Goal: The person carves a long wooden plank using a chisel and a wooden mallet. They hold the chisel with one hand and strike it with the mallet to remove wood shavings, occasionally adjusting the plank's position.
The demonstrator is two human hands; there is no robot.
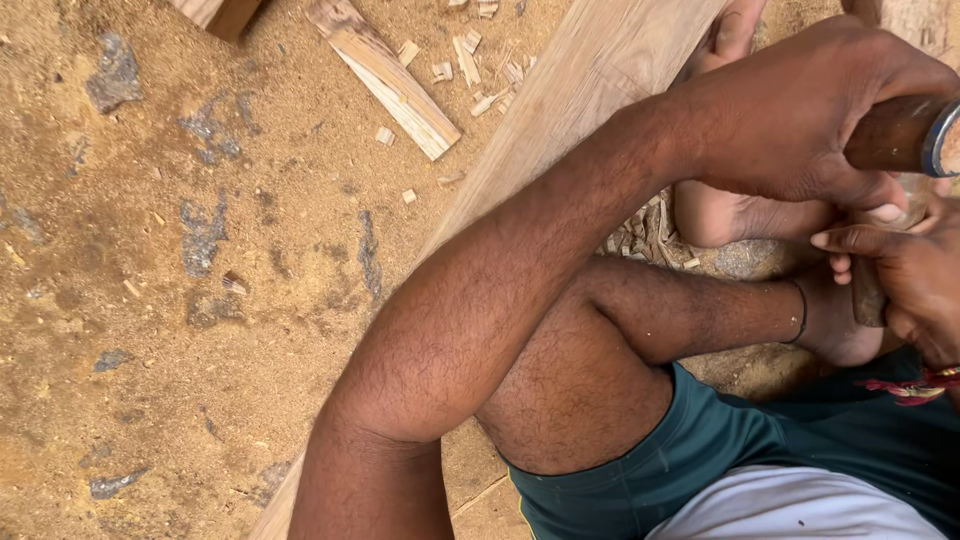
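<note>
Wooden handle [895,133] sits at the upper right of the frame, and I see my left hand [800,110] wrapped tight around it. My right hand [910,275], just below, grips a dark tool [866,292] above the plank [590,80].

Your floor [200,300]: sawdust-covered, grey patches showing; wood chips [470,60] and an offcut [390,80] scattered; daylight.

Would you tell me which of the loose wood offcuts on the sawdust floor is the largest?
The long pale split offcut near the top centre, lying diagonally beside the plank; the other chips around it are only small fragments.
</note>
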